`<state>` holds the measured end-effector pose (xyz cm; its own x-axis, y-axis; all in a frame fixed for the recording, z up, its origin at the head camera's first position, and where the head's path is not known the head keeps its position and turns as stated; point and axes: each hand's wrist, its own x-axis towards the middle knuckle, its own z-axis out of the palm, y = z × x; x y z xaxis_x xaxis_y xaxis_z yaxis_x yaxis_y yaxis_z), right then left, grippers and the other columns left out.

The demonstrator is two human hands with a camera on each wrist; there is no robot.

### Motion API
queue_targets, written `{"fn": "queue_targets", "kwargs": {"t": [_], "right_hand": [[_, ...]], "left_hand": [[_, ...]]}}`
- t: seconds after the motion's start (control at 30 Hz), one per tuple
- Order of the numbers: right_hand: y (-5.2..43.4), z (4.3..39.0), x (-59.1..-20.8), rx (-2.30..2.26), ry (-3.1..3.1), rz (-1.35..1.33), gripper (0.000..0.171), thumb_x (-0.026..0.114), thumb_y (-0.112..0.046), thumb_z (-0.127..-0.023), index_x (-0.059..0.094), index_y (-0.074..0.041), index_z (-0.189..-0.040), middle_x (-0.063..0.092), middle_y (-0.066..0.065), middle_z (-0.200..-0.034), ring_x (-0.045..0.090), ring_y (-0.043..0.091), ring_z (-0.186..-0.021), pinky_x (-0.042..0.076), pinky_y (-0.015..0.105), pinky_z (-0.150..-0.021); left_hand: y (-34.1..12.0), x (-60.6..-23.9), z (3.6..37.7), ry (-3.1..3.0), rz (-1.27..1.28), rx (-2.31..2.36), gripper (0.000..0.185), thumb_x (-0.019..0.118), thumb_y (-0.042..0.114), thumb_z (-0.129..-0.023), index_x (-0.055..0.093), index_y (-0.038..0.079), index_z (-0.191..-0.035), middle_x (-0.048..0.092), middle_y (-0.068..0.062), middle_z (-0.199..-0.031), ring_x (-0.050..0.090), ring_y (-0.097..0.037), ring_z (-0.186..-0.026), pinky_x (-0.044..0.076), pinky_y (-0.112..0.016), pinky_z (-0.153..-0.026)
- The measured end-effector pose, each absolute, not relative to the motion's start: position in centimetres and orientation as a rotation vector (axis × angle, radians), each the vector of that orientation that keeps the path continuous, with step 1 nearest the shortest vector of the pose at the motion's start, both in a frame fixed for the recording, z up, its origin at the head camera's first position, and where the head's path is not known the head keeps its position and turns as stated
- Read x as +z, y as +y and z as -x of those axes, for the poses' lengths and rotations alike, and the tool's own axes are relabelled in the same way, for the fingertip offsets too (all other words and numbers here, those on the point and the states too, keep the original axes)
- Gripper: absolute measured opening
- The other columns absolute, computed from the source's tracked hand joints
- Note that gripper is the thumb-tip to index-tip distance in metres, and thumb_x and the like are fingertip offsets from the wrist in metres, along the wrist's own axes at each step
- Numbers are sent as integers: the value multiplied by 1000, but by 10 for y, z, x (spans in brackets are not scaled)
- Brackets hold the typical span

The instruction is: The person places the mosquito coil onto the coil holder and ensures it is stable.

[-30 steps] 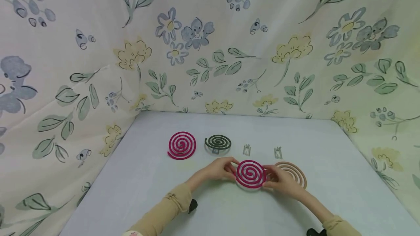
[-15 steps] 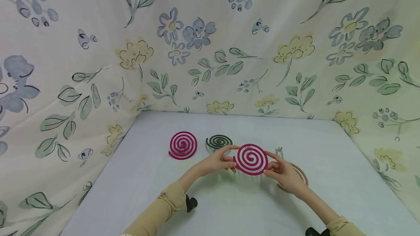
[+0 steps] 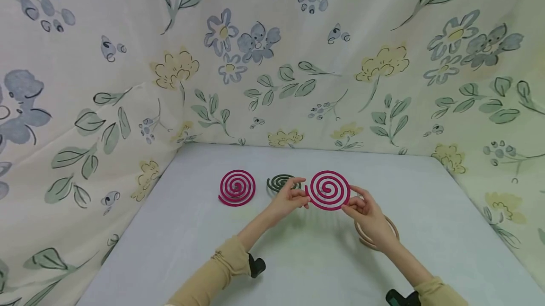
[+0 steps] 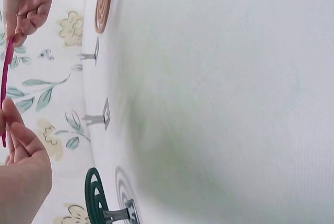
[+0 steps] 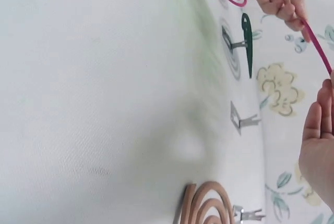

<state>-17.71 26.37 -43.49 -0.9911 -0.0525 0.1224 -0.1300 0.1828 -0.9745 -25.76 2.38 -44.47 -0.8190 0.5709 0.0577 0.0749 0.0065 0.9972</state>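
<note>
A magenta mosquito coil (image 3: 328,170) is held up over the table, its flat face toward the head camera. My left hand (image 3: 286,200) pinches its left edge, and my right hand (image 3: 369,218) pinches its lower right edge. Edge-on, the same coil (image 4: 4,78) shows as a thin strip in the left wrist view. Below it stand two small metal coil stands, one (image 4: 98,119) nearer the green coil, the other (image 4: 91,56) nearer the tan coil. In the head view the raised coil and right hand cover most of them.
At the back left lies another magenta coil (image 3: 237,170). Beside it a dark green coil (image 3: 274,184) sits raised on its metal stand (image 4: 119,214). A tan coil (image 5: 189,203) rests on the white table (image 3: 179,240), partly behind my right hand. Floral cloth (image 3: 272,107) hangs behind.
Both hands have lifted the magenta coil from near the table and carried it up and away from me, over the stands. The other coils stay put.
</note>
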Motion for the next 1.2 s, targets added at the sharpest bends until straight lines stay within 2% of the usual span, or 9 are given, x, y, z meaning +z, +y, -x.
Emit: {"fn": "queue_targets", "kwargs": {"t": [0.1, 0.2, 0.3, 0.37, 0.53, 0.77, 0.9, 1.03, 1.2], "right_hand": [[261, 180, -437, 1975, -2320, -141, 61, 60, -11, -92, 28, -3, -144, 62, -11, -90, 59, 1, -82, 50, 13, -77], [259, 185, -442, 2004, -2270, -95, 64, 61, -9, -92, 27, -3, -146, 62, -11, -90, 59, 1, -83, 51, 14, -78], [255, 190, -450, 2022, -2243, -21, 66, 61, -8, -91, 26, -5, -147, 61, -13, -89, 58, 1, -83, 51, 15, -79], [253, 193, -454, 2011, -2238, 28, 67, 62, -9, -91, 27, -6, -148, 60, -14, -87, 57, 0, -82, 51, 14, -79], [248, 202, -464, 1965, -2213, 100, 65, 62, -9, -91, 29, -6, -147, 59, -17, -85, 56, -3, -79, 48, 12, -75], [245, 213, -478, 1978, -2135, 167, 59, 60, -5, -92, 32, -2, -143, 58, -18, -83, 55, -5, -77, 46, 11, -71], [244, 218, -488, 1977, -2099, 187, 58, 59, -3, -91, 33, -1, -143, 58, -16, -81, 54, -5, -74, 45, 11, -68], [242, 221, -498, 1902, -2115, 182, 57, 60, -2, -91, 35, 1, -142, 58, -12, -82, 54, -6, -72, 45, 10, -66], [242, 225, -507, 1822, -2154, 175, 57, 60, -1, -90, 35, 3, -142, 58, -3, -86, 52, -6, -71, 44, 10, -64]], "left_hand": [[33, -446, 256, 1972, -585, 1984, 47, 59, 6, -92, 39, 5, -135, 64, -20, -96, 63, -9, -74, 50, -36, -86], [42, -447, 252, 2003, -538, 2080, 41, 59, 2, -91, 44, -2, -129, 63, -28, -97, 66, -24, -74, 52, -37, -85], [49, -443, 247, 2046, -506, 2124, 41, 59, -2, -90, 45, -7, -128, 60, -33, -98, 64, -42, -81, 54, -29, -78], [53, -442, 244, 2062, -485, 2131, 45, 60, -2, -88, 43, -7, -130, 60, -33, -98, 61, -47, -86, 53, -24, -75], [65, -453, 245, 2078, -508, 2162, 61, 66, -3, -84, 35, -4, -137, 60, -34, -98, 61, -44, -86, 48, -14, -66], [79, -475, 256, 2144, -536, 2183, 68, 68, -2, -83, 30, -1, -138, 60, -34, -89, 62, -43, -79, 44, -13, -61], [83, -486, 259, 2205, -518, 2171, 69, 69, -2, -82, 30, -1, -139, 61, -31, -85, 64, -41, -77, 48, -16, -63], [87, -495, 260, 2217, -485, 2177, 69, 67, -6, -82, 28, -5, -138, 61, -33, -83, 64, -44, -76, 56, -28, -67], [90, -502, 261, 2176, -440, 2206, 68, 65, -9, -82, 26, -7, -138, 60, -35, -80, 63, -47, -75, 57, -36, -69]]}}
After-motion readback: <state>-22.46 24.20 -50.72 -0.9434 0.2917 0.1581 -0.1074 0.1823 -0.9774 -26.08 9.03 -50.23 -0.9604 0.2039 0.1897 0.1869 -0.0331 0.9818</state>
